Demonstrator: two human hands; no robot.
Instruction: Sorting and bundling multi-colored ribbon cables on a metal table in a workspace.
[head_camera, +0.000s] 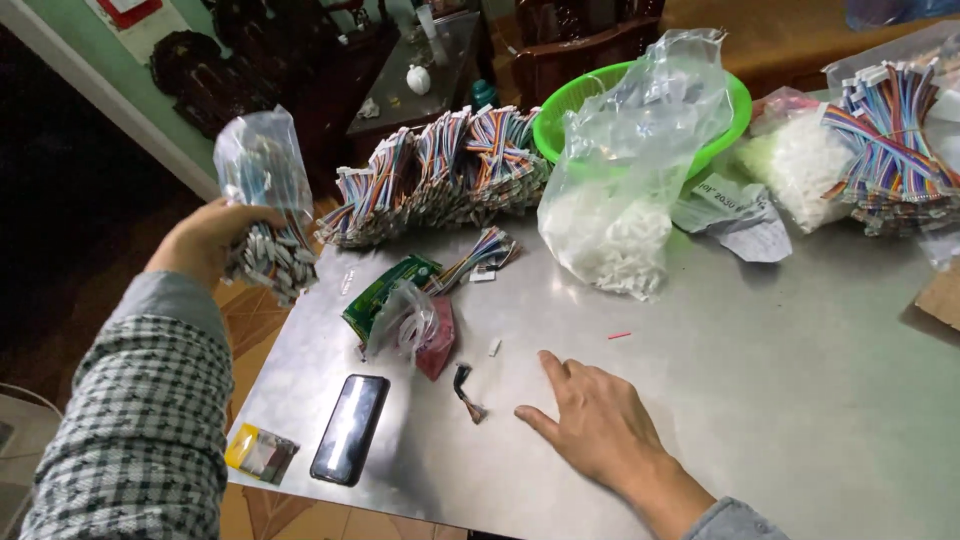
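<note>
A clear plastic bag of wire harnesses (262, 205) is held up off the edge of the bench (760, 400) by the left hand (205, 240), whose fingers are clenched around the bag's lower part, where the white connectors bunch together and hang below the grip. The right hand (600, 420) is laid flat on the bench, its fingers released and spread, nothing being grasped; a short dark wire piece (468, 392) lies just beside its index fingertip, and a black phone (350, 428) lies further out on the side toward the left hand. Beyond the right fingers, a large clear bag of white connectors (615, 215) leans against a green basket (640, 110), and bundles of coloured ribbon wires (440, 175) are stacked between that bag and the raised one. It is judged that the raised bag is best brought over the bench before being opened, so that loose connectors are caught by the metal surface and not the floor; a grip kept closed below the connectors would be wise.
</note>
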